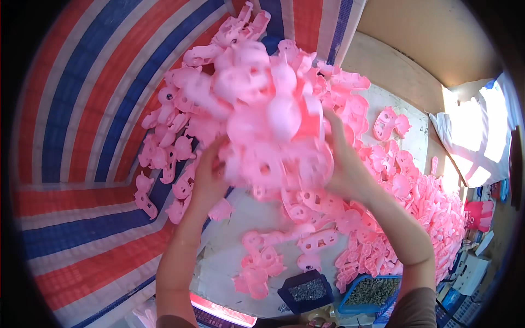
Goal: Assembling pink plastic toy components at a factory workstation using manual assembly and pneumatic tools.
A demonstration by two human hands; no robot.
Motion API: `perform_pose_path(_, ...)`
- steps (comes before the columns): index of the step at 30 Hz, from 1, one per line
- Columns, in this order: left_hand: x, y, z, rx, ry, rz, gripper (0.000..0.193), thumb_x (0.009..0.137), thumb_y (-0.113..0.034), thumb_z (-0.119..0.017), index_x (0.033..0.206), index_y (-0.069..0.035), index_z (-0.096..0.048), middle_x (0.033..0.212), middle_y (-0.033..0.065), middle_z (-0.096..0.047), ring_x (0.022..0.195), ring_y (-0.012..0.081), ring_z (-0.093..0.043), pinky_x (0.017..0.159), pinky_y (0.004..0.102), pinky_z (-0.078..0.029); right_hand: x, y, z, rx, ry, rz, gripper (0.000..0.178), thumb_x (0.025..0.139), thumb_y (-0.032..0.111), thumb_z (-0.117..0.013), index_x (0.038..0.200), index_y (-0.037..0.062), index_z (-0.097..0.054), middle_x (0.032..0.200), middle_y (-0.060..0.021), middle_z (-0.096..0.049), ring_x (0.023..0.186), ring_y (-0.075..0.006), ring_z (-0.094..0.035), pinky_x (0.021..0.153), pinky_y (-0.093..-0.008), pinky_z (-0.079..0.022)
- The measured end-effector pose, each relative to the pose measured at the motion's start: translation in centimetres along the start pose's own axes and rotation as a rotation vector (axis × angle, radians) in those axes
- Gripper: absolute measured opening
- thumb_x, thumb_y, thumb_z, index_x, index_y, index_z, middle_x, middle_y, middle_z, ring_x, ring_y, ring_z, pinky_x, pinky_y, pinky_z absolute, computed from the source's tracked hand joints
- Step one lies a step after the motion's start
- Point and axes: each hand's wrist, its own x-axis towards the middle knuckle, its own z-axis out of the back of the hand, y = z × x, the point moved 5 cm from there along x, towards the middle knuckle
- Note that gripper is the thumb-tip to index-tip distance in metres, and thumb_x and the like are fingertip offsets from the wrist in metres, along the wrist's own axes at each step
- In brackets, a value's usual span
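Between my two hands, above the table, is a heap of pink plastic shell parts point(273, 161), blurred by motion. My left hand point(213, 167) presses on the heap's left side with its fingers partly hidden behind the parts. From the right, my right hand point(344, 161) grips the other side, its fingers curved round the edge. The parts are rounded at one end, with oblong cut-outs, and some carry a dark eye-like spot. Behind and beside my hands, more pink parts point(164, 147) lie piled against a striped woven sheet point(82, 229).
A large pile of smaller pink pieces point(432, 229) covers the right of the pale table point(219, 251). Near the front edge stand a dark tray point(303, 292) of small metal pieces and a blue tray point(372, 292) of screw-like pieces. Loose pink shells point(257, 268) lie front centre. Cardboard point(437, 38) rises behind.
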Motion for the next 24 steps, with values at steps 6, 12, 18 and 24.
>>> perform_pose_path(6,-3.9,-2.8,4.0,0.369,0.174,0.234,0.048,0.09,-0.007,-0.05,0.137,-0.013,-0.05,0.092,0.0085,-0.065,0.077,0.0196,-0.065,0.067,0.0313,-0.051,-3.6,2.6,4.1,0.134,0.482,-0.209,0.092,0.074,0.006,-0.078,0.149,0.0113,-0.025,0.129,-0.0187,-0.058,0.1,-0.0237,-0.068,0.083,-0.0341,-0.056)
perform_pose_path(12,9.9,-3.1,10.3,0.473,-0.365,-0.246,0.038,0.098,-0.033,-0.053,0.113,0.001,-0.062,0.103,0.0168,-0.066,0.096,0.0274,-0.064,0.085,0.0365,-0.048,8.4,-1.5,10.8,-0.018,-0.073,-0.066,0.054,0.094,0.042,-0.058,0.129,0.0009,-0.057,0.111,-0.0114,-0.067,0.103,-0.0144,-0.062,0.095,-0.0306,-0.046)
perform_pose_path(18,23.7,-2.7,4.4,1.207,-0.241,-0.416,0.096,0.072,-0.054,-0.077,0.144,-0.004,-0.037,0.136,0.0243,-0.052,0.129,0.0398,-0.047,0.106,0.0451,-0.038,16.9,-10.7,11.6,-0.609,-0.172,-0.333,0.103,0.077,0.08,-0.052,0.145,0.0038,-0.041,0.144,-0.0249,-0.045,0.134,-0.0362,-0.043,0.11,-0.0426,-0.034)
perform_pose_path(24,26.3,4.9,1.3,0.822,0.272,-0.158,0.1,0.068,-0.047,-0.082,0.15,-0.018,-0.031,0.132,0.0216,-0.056,0.121,0.0353,-0.056,0.1,0.0428,-0.045,16.9,-6.5,2.8,-0.216,0.242,-0.234,0.097,0.078,0.081,-0.046,0.148,0.0148,-0.039,0.153,-0.0211,-0.033,0.144,-0.032,-0.027,0.115,-0.0421,-0.026)
